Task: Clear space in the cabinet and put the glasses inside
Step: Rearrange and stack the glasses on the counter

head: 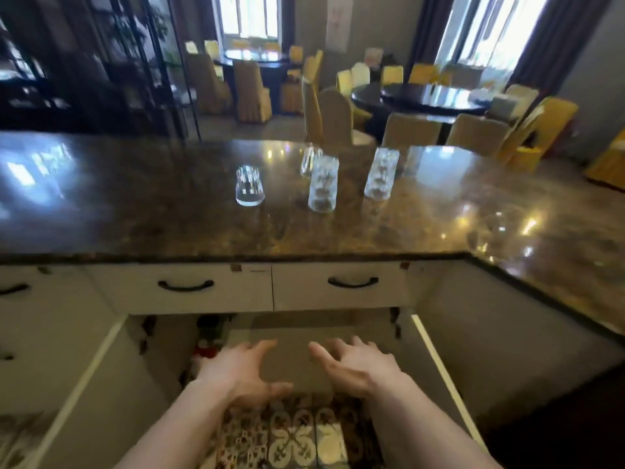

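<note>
A: What are the hands doing?

B: Both are empty. The left hand [241,374] and the right hand [355,365] reach forward side by side into the open cabinet [294,336] below the counter, palms turned toward each other. The fingers [260,346] of the left hand are spread and loosely curled, and the right hand's fingers [324,353] are spread the same way, with a gap of bare shelf between the two sets of fingertips

A: And the glasses?

B: Well beyond the fingertips and above them, on the brown stone counter [135,204]. A short glass [249,186] stands farthest left, roughly above the left fingers. Two tall patterned glasses [323,188] and [381,173] stand to its right, past the right fingers. A fourth small glass [310,161] sits just behind the nearer tall one, blurred

A: Anything near the hands?

B: Just left of the left fingers, some dark and red items [208,336] stand at the cabinet's left side; too blurred to name. Both cabinet doors [84,377] hang open outside the wrists. Two drawers [216,286] with dark handles sit above the fingers, under the counter edge. Patterned floor tiles [297,434] show between the forearms
</note>
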A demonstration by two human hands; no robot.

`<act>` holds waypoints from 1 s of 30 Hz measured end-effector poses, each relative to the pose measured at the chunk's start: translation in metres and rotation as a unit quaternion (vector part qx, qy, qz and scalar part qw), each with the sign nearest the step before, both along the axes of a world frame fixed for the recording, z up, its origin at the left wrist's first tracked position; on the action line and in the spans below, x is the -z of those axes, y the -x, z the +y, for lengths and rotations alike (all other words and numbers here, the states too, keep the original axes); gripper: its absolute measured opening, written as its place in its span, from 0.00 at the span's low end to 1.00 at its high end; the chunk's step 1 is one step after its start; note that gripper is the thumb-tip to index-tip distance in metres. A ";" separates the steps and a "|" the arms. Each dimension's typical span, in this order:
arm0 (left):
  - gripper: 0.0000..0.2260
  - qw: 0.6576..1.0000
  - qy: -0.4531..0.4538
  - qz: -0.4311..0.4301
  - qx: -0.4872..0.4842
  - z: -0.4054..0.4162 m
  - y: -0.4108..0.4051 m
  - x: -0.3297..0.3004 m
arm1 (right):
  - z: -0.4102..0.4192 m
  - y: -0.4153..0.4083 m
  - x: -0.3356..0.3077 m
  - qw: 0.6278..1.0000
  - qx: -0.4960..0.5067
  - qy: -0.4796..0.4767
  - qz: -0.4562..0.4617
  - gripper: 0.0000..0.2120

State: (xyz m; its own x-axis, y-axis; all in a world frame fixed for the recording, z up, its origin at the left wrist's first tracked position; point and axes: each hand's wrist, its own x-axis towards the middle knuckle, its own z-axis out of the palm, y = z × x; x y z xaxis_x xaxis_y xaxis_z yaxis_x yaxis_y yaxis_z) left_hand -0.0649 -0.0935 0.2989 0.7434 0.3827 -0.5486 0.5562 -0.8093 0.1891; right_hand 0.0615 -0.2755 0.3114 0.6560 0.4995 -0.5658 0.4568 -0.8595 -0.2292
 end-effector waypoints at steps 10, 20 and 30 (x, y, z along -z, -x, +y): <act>0.43 0.971 -0.117 -0.208 0.014 0.041 -0.016 -0.218 | 0.020 -0.020 -0.205 0.978 0.003 -0.122 -0.169 0.40; 0.44 0.884 -0.193 -0.424 0.030 0.080 -0.042 -0.277 | 0.057 -0.026 -0.259 0.922 -0.010 -0.195 -0.336 0.37; 0.44 0.878 -0.192 -0.436 0.050 0.136 -0.066 -0.242 | 0.096 -0.046 -0.230 0.925 0.028 -0.164 -0.343 0.37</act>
State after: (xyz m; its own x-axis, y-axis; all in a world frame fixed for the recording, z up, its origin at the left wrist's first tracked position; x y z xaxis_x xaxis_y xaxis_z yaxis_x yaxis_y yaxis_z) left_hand 0.0013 0.0429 0.5411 0.8574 0.3230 0.4008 0.2568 -0.9432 0.2106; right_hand 0.1073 -0.1796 0.5415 0.8346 0.5246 0.1681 0.5479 -0.8222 -0.1543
